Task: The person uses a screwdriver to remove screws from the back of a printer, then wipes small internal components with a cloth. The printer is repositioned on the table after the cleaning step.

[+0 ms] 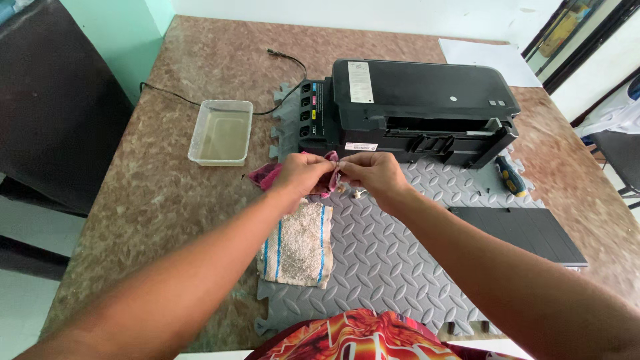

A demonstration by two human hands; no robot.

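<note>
**Small part worked in cloth above mat: risk of loss and spillage**

Left hand (301, 175) and right hand (375, 172) meet just in front of the black printer (427, 100); both sets of fingers are pinched onto a magenta cloth (267, 175), which bunches between them and trails to the left; whether a small part sits inside the fold cannot be told. The cloth is held above the grey interlocking mat (400, 260), over the upper end of a white towel with blue stripes (297, 247).

Hazards, as judged: a few small loose pieces (353, 193) lie on the mat directly beneath the hands; a dropped corner of cloth or a sweep of a wrist could scatter them off the mat and across the mottled brown surface (153, 213); a clear plastic tub of cloudy liquid (221, 131) stands near the left elbow's path and beside a black cable (180, 97); a knock would send liquid toward the printer's ink tank block (308, 113); the screwdriver with blue and yellow handle (510, 177) lies by the mat edge and may roll; the detached black tray panel (520, 233) overhangs the mat on the right.

Labels: a white upright rectangular sticker (359, 82) on the printer lid, left side; a narrow white strip label (361, 146) low on the front; small coloured markers down the tank block; a white sheet of paper (493, 60) behind the printer.
</note>
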